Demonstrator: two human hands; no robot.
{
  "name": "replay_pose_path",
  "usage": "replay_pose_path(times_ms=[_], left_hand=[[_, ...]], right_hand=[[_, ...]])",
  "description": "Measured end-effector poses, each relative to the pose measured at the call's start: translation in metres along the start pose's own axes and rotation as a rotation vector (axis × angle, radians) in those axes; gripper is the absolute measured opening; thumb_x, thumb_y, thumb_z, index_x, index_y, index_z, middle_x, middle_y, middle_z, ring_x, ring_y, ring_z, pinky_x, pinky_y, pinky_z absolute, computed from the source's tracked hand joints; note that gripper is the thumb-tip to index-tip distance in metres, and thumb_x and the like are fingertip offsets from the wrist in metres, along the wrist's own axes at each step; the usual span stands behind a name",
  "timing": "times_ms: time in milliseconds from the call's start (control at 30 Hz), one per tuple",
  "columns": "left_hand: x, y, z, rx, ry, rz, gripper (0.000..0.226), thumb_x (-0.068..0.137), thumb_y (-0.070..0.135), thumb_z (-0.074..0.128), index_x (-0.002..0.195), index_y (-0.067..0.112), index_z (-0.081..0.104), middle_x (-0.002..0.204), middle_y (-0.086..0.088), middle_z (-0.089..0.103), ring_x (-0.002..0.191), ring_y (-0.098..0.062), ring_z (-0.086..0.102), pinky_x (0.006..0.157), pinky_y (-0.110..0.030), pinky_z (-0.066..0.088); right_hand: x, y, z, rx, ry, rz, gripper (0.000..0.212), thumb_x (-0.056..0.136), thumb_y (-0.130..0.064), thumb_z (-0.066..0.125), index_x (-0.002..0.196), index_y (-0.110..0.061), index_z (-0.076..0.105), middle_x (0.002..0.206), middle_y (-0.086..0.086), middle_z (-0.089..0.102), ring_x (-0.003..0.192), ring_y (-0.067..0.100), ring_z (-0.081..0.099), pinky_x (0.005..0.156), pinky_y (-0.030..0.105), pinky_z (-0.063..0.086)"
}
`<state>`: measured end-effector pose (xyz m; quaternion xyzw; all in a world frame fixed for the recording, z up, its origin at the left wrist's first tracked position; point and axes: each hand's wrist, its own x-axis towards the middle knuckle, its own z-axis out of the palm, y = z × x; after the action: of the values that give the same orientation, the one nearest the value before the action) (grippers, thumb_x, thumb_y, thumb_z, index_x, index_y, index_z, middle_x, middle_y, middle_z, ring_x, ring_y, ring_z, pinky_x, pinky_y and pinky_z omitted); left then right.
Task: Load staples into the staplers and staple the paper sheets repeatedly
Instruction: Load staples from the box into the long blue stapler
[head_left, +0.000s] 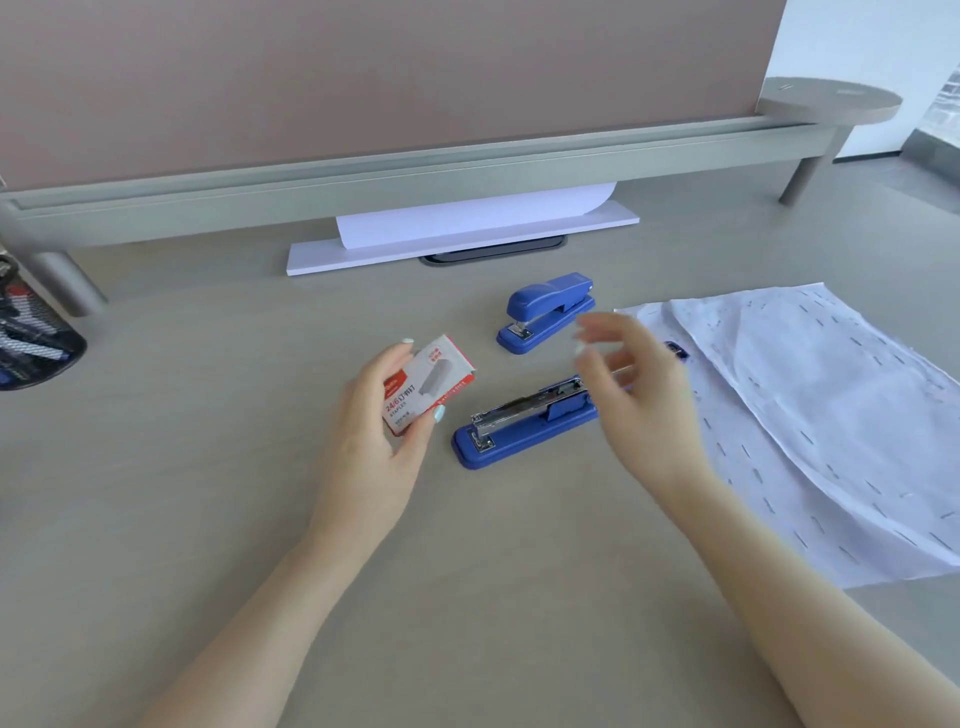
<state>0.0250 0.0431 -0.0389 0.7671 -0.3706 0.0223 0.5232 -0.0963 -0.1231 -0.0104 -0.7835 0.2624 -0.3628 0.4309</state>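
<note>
- The left hand (374, 415) is holding a small red and white staple box (427, 383), with its fingers and thumb curled round the sides of the box.
- The right hand (631, 395) is hanging in the air over the back end of the open stapler (524, 423). Its fingers are spread apart and loose, and they are holding nothing. The hand is looking blurry.
- The open stapler is lying on the bench (208, 467) between the two hands. Its blue top is flipped back behind the right hand, and its shiny metal staple track is showing.
- A second blue stapler (545, 312) is sitting closed on the bench, a little farther back.
- The paper sheets (810, 415) are lying flat on the right side of the bench, beside the right hand. Many small staples are sitting in rows on them.
- More white paper (462, 218) is lying at the back, tucked under a grey shelf (363, 176).
- A black mesh pen cup (31, 332) is standing at the far left.
</note>
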Motion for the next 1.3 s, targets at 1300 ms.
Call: replay_pose_path(times_ms=[1300], left_hand=[[-0.008, 0.008, 0.016, -0.050, -0.204, 0.017, 0.042, 0.085, 0.011, 0.061, 0.115, 0.035, 0.044, 0.109, 0.020, 0.048, 0.104, 0.001, 0.045, 0.082, -0.002, 0.033]], right_hand=[[-0.014, 0.004, 0.016, -0.088, -0.181, -0.490, 0.029, 0.082, 0.001, 0.042, 0.092, -0.013, 0.065, 0.113, -0.012, 0.057, 0.088, 0.000, 0.055, 0.071, 0.020, 0.046]])
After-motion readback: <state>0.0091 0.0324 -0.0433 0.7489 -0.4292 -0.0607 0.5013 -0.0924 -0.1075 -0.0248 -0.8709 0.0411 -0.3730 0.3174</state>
